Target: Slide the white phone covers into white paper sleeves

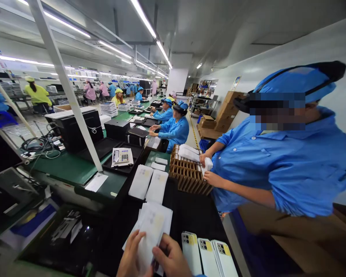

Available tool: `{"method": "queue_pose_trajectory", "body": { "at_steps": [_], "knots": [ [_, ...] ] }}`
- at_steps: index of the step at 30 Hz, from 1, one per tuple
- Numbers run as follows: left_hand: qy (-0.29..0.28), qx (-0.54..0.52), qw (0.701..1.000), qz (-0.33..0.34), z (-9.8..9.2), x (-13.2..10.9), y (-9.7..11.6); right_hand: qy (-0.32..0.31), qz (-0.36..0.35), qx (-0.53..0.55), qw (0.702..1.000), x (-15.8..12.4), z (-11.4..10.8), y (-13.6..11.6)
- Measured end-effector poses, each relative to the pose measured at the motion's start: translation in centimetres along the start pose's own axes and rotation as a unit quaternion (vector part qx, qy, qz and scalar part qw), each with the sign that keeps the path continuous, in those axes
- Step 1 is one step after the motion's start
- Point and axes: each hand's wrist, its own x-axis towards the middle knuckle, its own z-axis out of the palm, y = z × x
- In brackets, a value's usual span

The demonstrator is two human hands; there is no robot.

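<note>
Both my hands close around a white sleeve (151,223) low in the middle of the head view. Faint round camera shapes and a yellowish patch show through it. My left hand (132,254) grips its left side with bent fingers, while my right hand (173,256) pinches its lower right edge between thumb and fingers. More white sleeves lie beneath it. Beyond my hands, two stacks of similar sleeves (141,181) (157,185) lie side by side. Right of my right hand, several light phone back covers (207,256) with dark camera openings and yellow patches overlap in a row.
A co-worker in blue (288,165) stands at right, handling white sleeves over a divided cardboard box (184,175). A calculator (122,156) rests on a black tray. A slanting white post (66,84) rises at left beside tangled cables (42,142). Other workers sit along the green bench.
</note>
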Motion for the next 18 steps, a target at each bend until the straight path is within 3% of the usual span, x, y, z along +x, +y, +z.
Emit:
{"method": "queue_pose_trajectory", "body": {
  "at_steps": [3,5,7,10,13,15,18],
  "knots": [
    [-0.036,0.071,0.996,0.043,-0.3,2.8,0.8,0.091,-0.009,-0.038,0.995,2.6,-2.6,-1.2],
    [-0.037,0.108,0.992,0.046,-0.8,4.8,1.1,0.196,-0.028,-0.094,0.976,5.9,-5.4,-1.8],
    [-0.021,0.141,0.989,0.029,-1.4,6.1,0.5,0.240,-0.033,-0.109,0.964,9.9,-8.1,-2.0],
    [-0.029,0.160,0.987,-0.001,-2.1,6.0,-1.7,0.213,-0.005,-0.119,0.970,15.7,-10.0,-1.4],
    [-0.051,0.132,0.989,-0.038,-2.1,4.3,-4.3,0.169,0.044,-0.143,0.974,19.3,-9.6,0.0],
    [-0.057,0.091,0.991,-0.075,-1.9,3.4,-5.6,0.165,0.066,-0.164,0.970,20.1,-9.3,0.8],
    [-0.047,-0.005,0.985,-0.165,-1.6,3.5,-6.6,0.194,0.070,-0.182,0.961,18.8,-9.8,1.4]
  ]
}}
